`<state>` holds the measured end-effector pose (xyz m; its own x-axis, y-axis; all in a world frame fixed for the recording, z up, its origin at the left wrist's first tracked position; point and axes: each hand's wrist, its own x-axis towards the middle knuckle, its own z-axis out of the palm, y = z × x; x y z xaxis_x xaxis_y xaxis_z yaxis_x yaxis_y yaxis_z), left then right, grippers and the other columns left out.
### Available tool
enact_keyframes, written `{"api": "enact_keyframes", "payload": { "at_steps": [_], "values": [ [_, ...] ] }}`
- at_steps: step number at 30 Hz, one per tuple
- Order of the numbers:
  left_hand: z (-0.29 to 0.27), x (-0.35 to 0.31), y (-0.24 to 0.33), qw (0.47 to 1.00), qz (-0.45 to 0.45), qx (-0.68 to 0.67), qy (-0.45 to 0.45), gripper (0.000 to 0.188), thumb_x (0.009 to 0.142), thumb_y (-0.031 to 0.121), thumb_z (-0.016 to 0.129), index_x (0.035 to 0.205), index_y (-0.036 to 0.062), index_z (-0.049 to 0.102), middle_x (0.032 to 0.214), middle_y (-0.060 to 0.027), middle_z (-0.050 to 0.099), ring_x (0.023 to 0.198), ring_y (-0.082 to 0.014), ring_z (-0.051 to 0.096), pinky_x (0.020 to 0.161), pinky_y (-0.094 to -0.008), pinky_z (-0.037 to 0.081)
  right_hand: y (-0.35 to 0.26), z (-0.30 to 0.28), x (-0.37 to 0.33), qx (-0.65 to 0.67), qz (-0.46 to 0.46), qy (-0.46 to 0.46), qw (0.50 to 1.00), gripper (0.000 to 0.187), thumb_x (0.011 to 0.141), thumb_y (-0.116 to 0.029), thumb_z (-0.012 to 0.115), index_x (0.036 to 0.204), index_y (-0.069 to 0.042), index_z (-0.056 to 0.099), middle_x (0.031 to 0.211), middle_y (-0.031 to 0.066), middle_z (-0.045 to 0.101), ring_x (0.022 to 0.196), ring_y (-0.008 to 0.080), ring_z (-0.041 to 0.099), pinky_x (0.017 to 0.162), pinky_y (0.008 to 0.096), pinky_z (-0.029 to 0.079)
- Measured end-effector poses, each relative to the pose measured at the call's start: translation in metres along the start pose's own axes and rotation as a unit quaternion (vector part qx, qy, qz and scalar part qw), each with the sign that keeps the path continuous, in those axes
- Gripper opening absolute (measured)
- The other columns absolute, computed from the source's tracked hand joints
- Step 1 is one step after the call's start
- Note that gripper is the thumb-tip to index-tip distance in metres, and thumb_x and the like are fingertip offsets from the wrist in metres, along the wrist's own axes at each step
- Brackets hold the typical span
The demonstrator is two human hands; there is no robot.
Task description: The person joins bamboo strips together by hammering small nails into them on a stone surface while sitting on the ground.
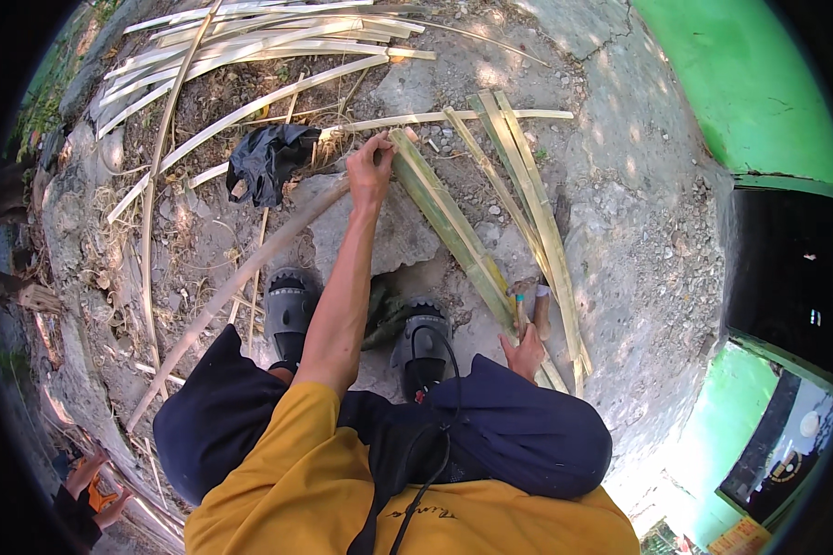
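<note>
My left hand (370, 168) is closed at the upper end of a long, motion-blurred bamboo strip (241, 277) slanting down to the lower left. Its fingertips come close to the top ends of split green bamboo slats (446, 217) lying on the ground; my hand hides the strip's very end. By my right knee, my right hand (525, 353) is closed around a slim tool (519, 305) with a teal band; its kind is unclear. Right next to it is a brown wooden handle (541, 313). More bamboo slats (537, 203) lie to the right.
Pale bamboo strips (250, 46) are heaped at the far left. A crumpled black plastic bag (267, 165) lies left of my hand. My grey shoes (290, 310) stand on cracked, stony ground. A green wall (750, 83) rises at right; another person's hands (88, 476) show lower left.
</note>
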<state>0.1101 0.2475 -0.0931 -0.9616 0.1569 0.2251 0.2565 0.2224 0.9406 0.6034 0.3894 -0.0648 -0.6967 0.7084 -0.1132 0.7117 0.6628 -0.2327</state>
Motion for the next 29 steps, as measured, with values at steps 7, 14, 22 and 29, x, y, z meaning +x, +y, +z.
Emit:
{"api": "enact_keyframes", "payload": {
  "at_steps": [7, 14, 22, 29],
  "values": [
    [-0.005, -0.001, 0.0, 1.0, -0.027, -0.006, -0.007, 0.017, 0.089, 0.007, 0.079, 0.095, -0.0046, 0.067, 0.112, -0.017, 0.079, 0.076, -0.0113, 0.068, 0.07, -0.0324, 0.056, -0.007, 0.003, 0.007, 0.001, -0.02, 0.023, 1.0, 0.05, 0.076, -0.028, 0.09, 0.11, -0.006, 0.062, 0.104, 0.0137, 0.07, 0.098, 0.0399, 0.068, 0.082, 0.0491, 0.052],
    [-0.005, 0.0, 0.003, 0.999, -0.042, 0.001, -0.013, 0.017, 0.089, 0.006, 0.079, 0.093, -0.0042, 0.066, 0.107, -0.0136, 0.081, 0.069, -0.0106, 0.062, 0.066, -0.0329, 0.053, -0.003, 0.007, 0.005, -0.003, 0.002, 0.036, 0.999, 0.047, 0.076, -0.027, 0.09, 0.105, -0.006, 0.06, 0.103, 0.0123, 0.073, 0.096, 0.0397, 0.069, 0.081, 0.0487, 0.052],
    [-0.004, 0.0, -0.001, 0.999, -0.022, -0.021, 0.019, 0.015, 0.089, 0.004, 0.078, 0.093, -0.0033, 0.066, 0.108, -0.0127, 0.081, 0.077, -0.0111, 0.067, 0.07, -0.0314, 0.055, -0.005, 0.01, 0.004, 0.032, 0.003, 0.032, 0.999, 0.046, 0.077, -0.026, 0.089, 0.104, -0.005, 0.059, 0.103, 0.0121, 0.074, 0.096, 0.0389, 0.069, 0.08, 0.0488, 0.052],
    [-0.005, 0.002, 0.004, 0.999, -0.044, -0.009, 0.0, 0.014, 0.089, 0.005, 0.078, 0.093, -0.0023, 0.067, 0.109, -0.0141, 0.08, 0.085, -0.0146, 0.074, 0.075, -0.0321, 0.056, -0.015, 0.009, 0.009, -0.009, 0.004, 0.019, 1.0, 0.045, 0.079, -0.027, 0.088, 0.107, -0.005, 0.06, 0.109, 0.0126, 0.073, 0.101, 0.0344, 0.071, 0.084, 0.0464, 0.053]
  ]
}}
